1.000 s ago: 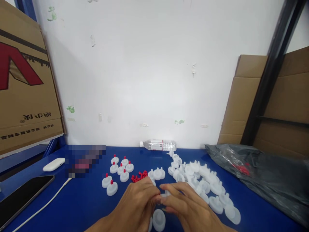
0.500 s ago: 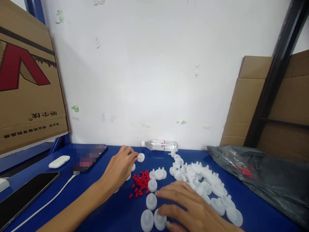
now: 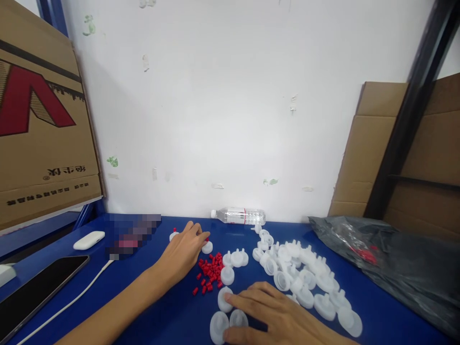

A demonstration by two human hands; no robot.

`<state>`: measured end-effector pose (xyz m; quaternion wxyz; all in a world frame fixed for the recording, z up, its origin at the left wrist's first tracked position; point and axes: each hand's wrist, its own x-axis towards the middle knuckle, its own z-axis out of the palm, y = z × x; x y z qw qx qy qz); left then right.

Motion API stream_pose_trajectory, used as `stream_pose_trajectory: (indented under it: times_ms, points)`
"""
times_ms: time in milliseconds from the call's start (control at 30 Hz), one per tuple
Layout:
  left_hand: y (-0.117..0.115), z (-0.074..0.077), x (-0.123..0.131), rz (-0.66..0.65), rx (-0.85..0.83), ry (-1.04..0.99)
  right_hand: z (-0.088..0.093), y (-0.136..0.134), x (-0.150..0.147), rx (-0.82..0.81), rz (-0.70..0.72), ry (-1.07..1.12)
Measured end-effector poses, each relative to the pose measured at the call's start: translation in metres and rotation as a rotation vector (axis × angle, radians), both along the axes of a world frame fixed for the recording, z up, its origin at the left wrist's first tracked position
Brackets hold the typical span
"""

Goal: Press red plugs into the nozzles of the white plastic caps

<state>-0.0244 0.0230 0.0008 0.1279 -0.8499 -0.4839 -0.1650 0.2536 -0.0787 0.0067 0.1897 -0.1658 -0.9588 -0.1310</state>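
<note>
My left hand [image 3: 187, 251] is closed, thumb and fingers pinching the red tip of a round white plastic cap [image 3: 207, 247] that stands with its stem up on the table. Another red-tipped white cap [image 3: 174, 235] shows just left of the hand. Right of my left hand lies a pile of small red sleeves [image 3: 211, 272]. My right hand [image 3: 275, 314] is open, its fingers apart. One fingertip touches a white cap [image 3: 224, 299], and the thumb is at the edge of a nearer white cap [image 3: 218, 328]. Another white cap [image 3: 239, 318] sits between them.
A heap of white caps [image 3: 305, 273] spreads to the right. Behind lies a clear plastic bottle [image 3: 239, 216] on its side. A grey plastic bag [image 3: 406, 258] covers the right side. Phones [image 3: 43, 282], a white case [image 3: 88, 240] and a cable [image 3: 72, 303] occupy the left.
My left hand has brought the tilted white cap down and slightly nearer, and it is now upright. My right hand has shifted left, its fingers now at the nearer caps.
</note>
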Motion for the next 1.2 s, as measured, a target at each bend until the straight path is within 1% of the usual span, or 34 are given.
stream_pose_trajectory:
  times_ms: [100,200,300,500,667,867,1200]
  points:
    - [-0.004,0.009,0.001,-0.023,-0.013,-0.014,-0.012,0.008,0.001,0.014,-0.003,-0.003]
    - [-0.008,0.017,-0.003,-0.092,-0.062,-0.004,-0.023,0.015,0.003,0.027,-0.010,0.031]
    - [-0.009,0.019,-0.009,-0.161,-0.128,0.018,-0.028,0.018,0.004,0.024,0.012,0.027]
    - [-0.004,0.010,-0.016,-0.192,-0.177,0.031,-0.023,0.018,0.003,-0.070,0.036,0.023]
    - [-0.002,0.008,-0.016,-0.202,-0.177,0.048,-0.027,0.018,0.002,-0.076,0.035,0.046]
    - [-0.008,0.007,-0.010,-0.209,-0.135,0.052,-0.028,0.018,0.002,-0.084,0.052,0.078]
    - [-0.019,0.014,0.001,-0.252,-0.046,-0.041,-0.011,0.013,0.012,-0.135,0.019,0.172]
